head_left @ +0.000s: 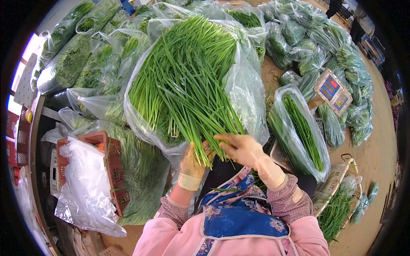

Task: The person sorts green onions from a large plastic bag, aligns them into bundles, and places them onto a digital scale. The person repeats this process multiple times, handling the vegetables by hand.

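Observation:
A big heap of green chives (183, 72) lies in front of me in a large clear plastic bag (250, 96) with its mouth spread wide. My left hand (191, 167), in a thin pale glove, is closed around the cut ends of a loose bunch of chives (196, 138), whose long leaves rest on the heap. Close beside it, my right hand (245, 150), also gloved, has its fingers curled over stalk ends on the right of the same bunch. Parts of the fingertips are hidden by the stalks.
To the right, a clear bag of chives (279, 119) lies on a scale with a keypad display (333, 92). Filled bags (316, 51) are piled behind it. A pale basket (331, 192) holds loose chives. At left stands a red-brown crate (112, 162) draped with plastic bags (85, 183).

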`<state>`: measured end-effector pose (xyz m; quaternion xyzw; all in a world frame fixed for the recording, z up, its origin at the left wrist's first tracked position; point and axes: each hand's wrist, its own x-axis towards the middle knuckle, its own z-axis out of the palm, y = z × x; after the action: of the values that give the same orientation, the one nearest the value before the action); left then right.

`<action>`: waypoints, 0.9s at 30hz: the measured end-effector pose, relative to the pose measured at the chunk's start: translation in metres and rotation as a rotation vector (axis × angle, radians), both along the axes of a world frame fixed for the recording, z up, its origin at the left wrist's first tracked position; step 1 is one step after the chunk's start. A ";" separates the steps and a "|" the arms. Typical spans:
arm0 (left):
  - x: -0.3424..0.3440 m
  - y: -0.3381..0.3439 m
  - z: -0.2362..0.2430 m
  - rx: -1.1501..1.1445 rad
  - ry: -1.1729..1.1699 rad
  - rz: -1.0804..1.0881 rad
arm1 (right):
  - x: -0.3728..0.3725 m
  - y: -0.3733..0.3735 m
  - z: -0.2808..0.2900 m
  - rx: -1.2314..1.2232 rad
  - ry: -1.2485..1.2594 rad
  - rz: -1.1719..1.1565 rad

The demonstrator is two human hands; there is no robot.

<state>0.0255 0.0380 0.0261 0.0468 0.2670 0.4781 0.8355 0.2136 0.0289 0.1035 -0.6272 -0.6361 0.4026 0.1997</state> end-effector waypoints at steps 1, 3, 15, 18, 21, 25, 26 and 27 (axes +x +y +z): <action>-0.001 0.001 0.000 -0.005 -0.001 -0.014 | -0.002 0.002 -0.002 -0.016 -0.080 0.032; -0.006 0.000 -0.006 0.020 0.101 -0.016 | 0.001 0.011 -0.013 -0.078 -0.088 -0.041; 0.000 0.002 -0.011 0.023 0.306 0.039 | -0.016 0.015 -0.035 -0.034 -0.185 -0.043; -0.007 0.001 -0.013 0.100 0.391 0.005 | -0.003 0.016 -0.027 -0.027 0.002 -0.281; -0.007 -0.001 -0.005 0.173 0.413 -0.018 | -0.008 0.010 0.003 -0.123 0.071 -0.161; -0.004 -0.007 -0.003 0.333 0.602 -0.006 | -0.027 0.012 -0.005 -0.350 0.062 0.054; -0.006 -0.008 -0.002 0.321 0.576 -0.015 | -0.025 0.013 -0.011 -0.376 0.147 -0.016; -0.007 -0.010 0.001 0.310 0.550 -0.023 | -0.024 0.012 -0.015 -0.357 0.170 -0.042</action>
<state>0.0186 0.0285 0.0266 0.3041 0.4062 0.4728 0.7204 0.1898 0.0411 0.0889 -0.6296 -0.5224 0.5560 0.1467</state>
